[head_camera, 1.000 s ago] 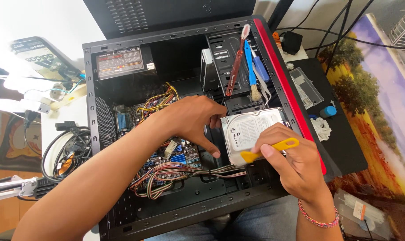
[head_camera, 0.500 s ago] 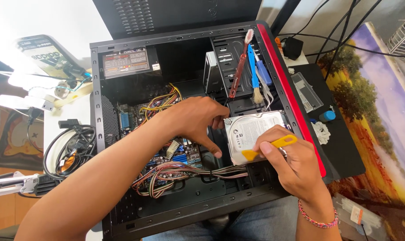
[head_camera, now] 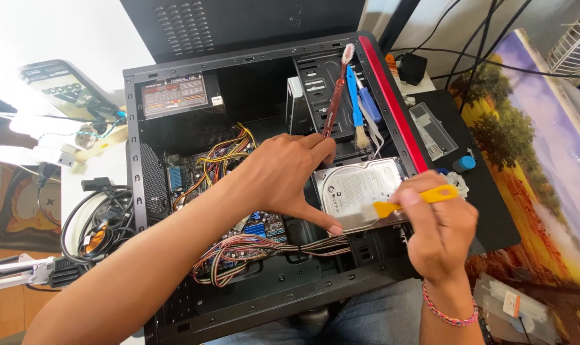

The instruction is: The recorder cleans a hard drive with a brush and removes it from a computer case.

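The left hand (head_camera: 283, 179) covers part of the motherboard (head_camera: 188, 172); the right hand (head_camera: 440, 230) hides the hard drive (head_camera: 360, 188) corner

Silver hard drive (head_camera: 361, 191) flat inside open black case (head_camera: 239, 300) (label up), yellow pry tool (head_camera: 417, 201) against its edge

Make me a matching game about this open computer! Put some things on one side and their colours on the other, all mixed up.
Things:
1. tool in the right hand
2. hard drive touched by the left hand
3. edge strip of the computer case
4. cap on the black mat

Colours:
A. red
B. blue
C. yellow
D. silver and white

Pairs: 1-C, 2-D, 3-A, 4-B
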